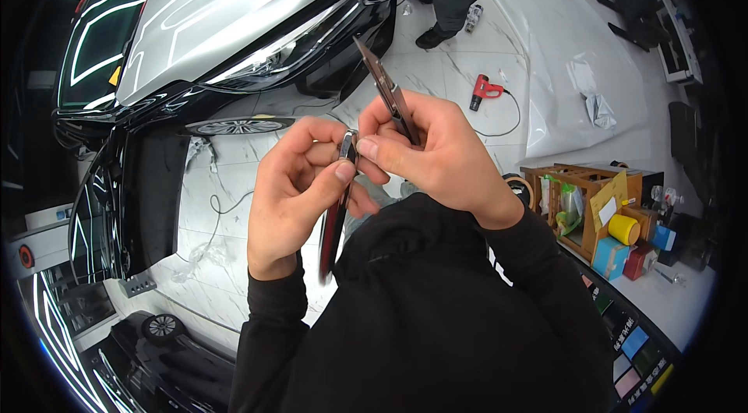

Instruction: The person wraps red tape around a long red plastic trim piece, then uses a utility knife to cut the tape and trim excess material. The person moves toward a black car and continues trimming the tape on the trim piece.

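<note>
My left hand (292, 191) is closed around a slim tool (333, 230) with a dark red and black body and a metallic upper end; it looks like a cutter knife, but its exact kind is unclear. That tool hangs down from my fingers beside my black sleeve. In my right hand (432, 148) is a flat, narrow brown-grey strip (385, 84), tilted up and to the left, its kind also unclear. The right thumb and a finger meet the metallic end of the left hand's tool. My fingers hide part of both things.
A silver car (257, 12) with a black front stands ahead. A person's dark-trousered leg (452, 4) is beside it. On the marble-patterned floor lie a red heat gun (487, 90) with its cord and clear plastic film (561, 93). A wooden crate (580, 234) sits to the right.
</note>
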Demonstrator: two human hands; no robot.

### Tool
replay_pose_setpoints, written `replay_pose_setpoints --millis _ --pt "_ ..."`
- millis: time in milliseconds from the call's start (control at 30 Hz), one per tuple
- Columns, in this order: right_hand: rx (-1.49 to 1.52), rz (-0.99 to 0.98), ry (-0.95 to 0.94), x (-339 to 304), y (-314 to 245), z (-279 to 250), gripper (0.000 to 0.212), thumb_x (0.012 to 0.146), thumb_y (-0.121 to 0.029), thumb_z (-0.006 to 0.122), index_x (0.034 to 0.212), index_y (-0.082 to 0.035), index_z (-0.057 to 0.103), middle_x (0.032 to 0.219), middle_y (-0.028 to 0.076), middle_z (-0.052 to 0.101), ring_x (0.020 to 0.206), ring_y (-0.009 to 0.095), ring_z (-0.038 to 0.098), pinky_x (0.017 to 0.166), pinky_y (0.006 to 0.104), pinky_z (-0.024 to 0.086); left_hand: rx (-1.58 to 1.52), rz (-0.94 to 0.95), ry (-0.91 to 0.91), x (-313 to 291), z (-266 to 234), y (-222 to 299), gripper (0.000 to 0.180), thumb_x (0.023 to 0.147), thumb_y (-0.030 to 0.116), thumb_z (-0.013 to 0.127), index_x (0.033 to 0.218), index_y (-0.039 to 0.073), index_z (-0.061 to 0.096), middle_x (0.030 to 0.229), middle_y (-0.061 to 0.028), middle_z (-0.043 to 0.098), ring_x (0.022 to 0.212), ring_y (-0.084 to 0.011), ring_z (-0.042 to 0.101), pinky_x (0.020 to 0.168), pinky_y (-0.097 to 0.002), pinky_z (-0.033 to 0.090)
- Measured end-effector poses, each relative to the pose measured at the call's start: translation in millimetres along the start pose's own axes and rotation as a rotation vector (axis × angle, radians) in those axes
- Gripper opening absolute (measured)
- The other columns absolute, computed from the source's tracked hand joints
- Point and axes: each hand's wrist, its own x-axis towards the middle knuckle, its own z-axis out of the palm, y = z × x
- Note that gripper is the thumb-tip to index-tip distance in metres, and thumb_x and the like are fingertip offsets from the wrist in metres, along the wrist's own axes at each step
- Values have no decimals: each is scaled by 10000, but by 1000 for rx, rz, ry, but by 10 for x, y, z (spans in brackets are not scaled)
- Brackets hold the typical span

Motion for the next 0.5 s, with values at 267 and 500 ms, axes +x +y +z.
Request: replay_pose_setpoints --millis 267,500 --pt "1 1 121 2 308 -23 131 1026 -166 643 1003 -39 623 778 -50 510 677 36 410 619 217 366 -308 -114 -79 35 -159 -244 290 996 13 614 1273 -56 559 1161 -219 702 763 -226 746 512 -238 470" --pt "35 -54 204 -85 658 -188 280 1109 -296 522 1082 -42 637 927 -15 624 755 64 446 683 240 390 -299 -140 -40 244 -104 -550 272 1006 38 622 1265 -38 586 1185 -185 710 819 -191 720 565 -221 471"
